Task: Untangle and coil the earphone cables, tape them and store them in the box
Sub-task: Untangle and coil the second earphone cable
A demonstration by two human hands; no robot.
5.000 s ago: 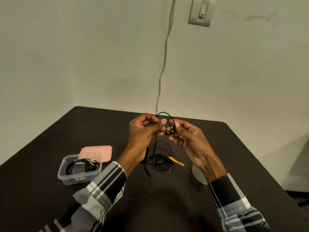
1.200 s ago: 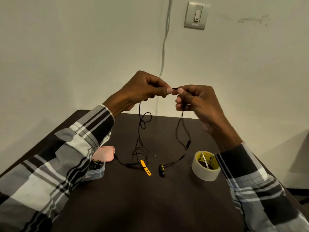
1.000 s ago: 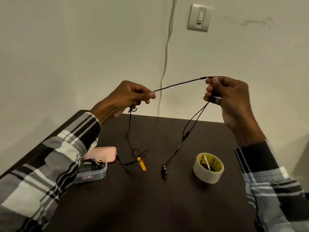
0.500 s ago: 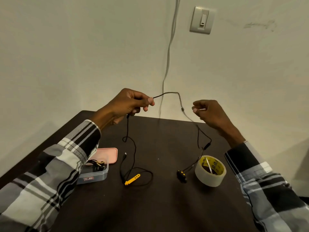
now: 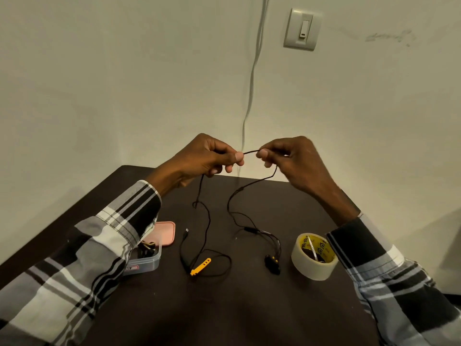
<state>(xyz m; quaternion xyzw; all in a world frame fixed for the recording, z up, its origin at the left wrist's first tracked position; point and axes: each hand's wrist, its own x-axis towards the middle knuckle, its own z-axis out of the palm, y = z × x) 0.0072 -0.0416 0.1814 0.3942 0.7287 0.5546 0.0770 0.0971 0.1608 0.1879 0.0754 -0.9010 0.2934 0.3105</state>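
Above the desk, held up: earphone cable, black, a short span pinched between left hand and right hand, fingers of both curled round it. Two strands hang to the desk; one ends at a yellow strap, the other at black-and-yellow earbuds. Right of the earbuds: tape roll, lying flat. Left: clear box holding another dark earphone, pink lid just behind it.

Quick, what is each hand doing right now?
Left hand: closed, pinching the black earphone cable between thumb and fingers.
Right hand: closed, pinching the same cable a little further along.
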